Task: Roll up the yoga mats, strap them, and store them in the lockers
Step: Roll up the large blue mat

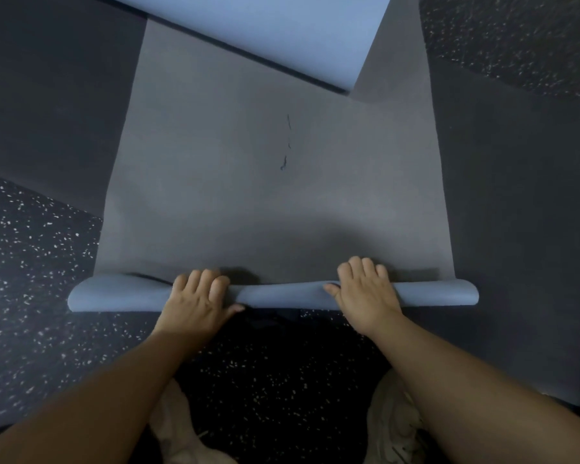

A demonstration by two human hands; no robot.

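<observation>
mat: grey yoga mat flat on the speckled gym floor, only its near edge turned into a thin blue roll
hands: left hand and right hand both curled over the roll, gripping it
second mat: blue mat overlaps the grey mat's far end, unrolled
left to do: nearly everything, I'd say; no strap or lockers in view

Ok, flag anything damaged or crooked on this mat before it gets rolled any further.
Dark scuffs or tears run in a line down the middle of the grey mat. The started roll is uneven, pinched thin between both hands and fatter at its left end. A blue mat lies slantwise over the far end.
</observation>
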